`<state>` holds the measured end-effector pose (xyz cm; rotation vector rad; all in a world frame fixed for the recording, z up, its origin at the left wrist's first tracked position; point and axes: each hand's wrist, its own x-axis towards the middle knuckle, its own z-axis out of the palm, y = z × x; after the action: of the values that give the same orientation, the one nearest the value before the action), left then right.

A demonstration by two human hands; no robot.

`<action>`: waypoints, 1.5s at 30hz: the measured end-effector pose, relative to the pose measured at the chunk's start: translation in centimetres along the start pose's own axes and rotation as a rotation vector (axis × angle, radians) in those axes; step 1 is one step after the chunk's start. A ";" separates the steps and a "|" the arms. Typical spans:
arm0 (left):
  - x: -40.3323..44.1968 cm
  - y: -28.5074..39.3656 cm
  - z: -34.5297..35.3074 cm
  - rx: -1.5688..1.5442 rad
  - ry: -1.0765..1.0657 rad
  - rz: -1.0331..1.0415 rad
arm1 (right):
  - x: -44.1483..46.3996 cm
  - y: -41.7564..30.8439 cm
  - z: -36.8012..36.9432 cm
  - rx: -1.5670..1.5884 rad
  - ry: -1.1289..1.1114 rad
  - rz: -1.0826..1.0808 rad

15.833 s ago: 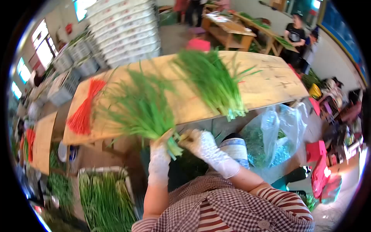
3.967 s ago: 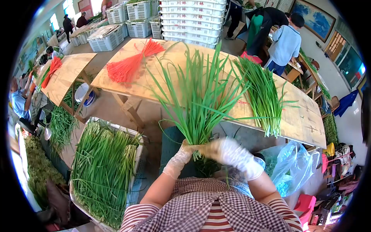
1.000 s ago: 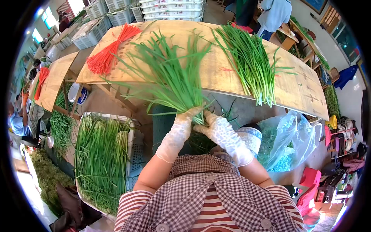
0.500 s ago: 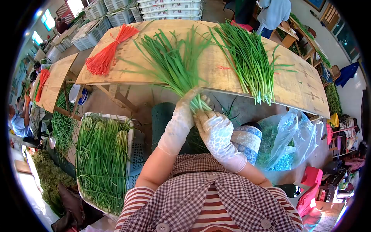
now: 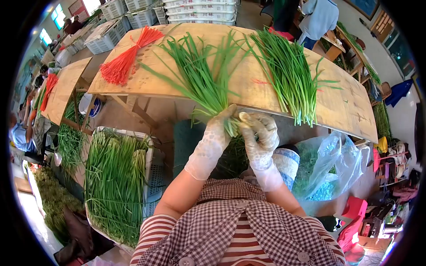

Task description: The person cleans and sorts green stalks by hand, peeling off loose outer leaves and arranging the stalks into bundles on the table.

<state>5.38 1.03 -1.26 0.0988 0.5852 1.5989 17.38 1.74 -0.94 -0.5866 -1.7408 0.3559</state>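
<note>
A loose bunch of garlic chives point(image 5: 202, 73) lies fanned over the near edge of the wooden table, leaves pointing away from me. My left hand point(image 5: 220, 123), in a whitish glove, is wrapped round its stems close to the cut ends. Beside those ends is my right hand point(image 5: 261, 133), gloved as well, with its fingers curled in and thumb and fingertips pressed together; whatever they pinch, if anything, is too small to make out. A larger pile of garlic chives point(image 5: 288, 75) rests on the table to the right, stem ends toward me.
Red ties point(image 5: 131, 55) lie bundled on the wooden table point(image 5: 151, 84) at left. A white crate point(image 5: 150, 170) full of chives stands at my left. To my right sits a clear plastic bag point(image 5: 339, 155). Stacked white crates point(image 5: 199, 11) and other people are farther back.
My right hand has come off the stems and shifted slightly right, its fingers now curled. My left hand keeps its hold, and the leaves, blurred before, are now still.
</note>
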 end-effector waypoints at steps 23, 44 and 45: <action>0.7 -0.5 -2.3 0.000 -0.055 -0.066 | 0.0 -3.8 -0.1 -0.654 -0.597 0.137; 0.8 13.9 -11.2 0.198 0.736 0.739 | 1.5 -0.9 -12.2 -0.182 -1.602 0.795; -1.5 14.5 -8.6 0.251 0.823 0.843 | 0.9 -1.6 -14.1 -0.368 -1.735 0.589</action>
<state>-11.02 -3.08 -2.13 -0.1633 1.5267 2.3722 30.52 -0.08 4.13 -1.2395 -3.2930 1.2076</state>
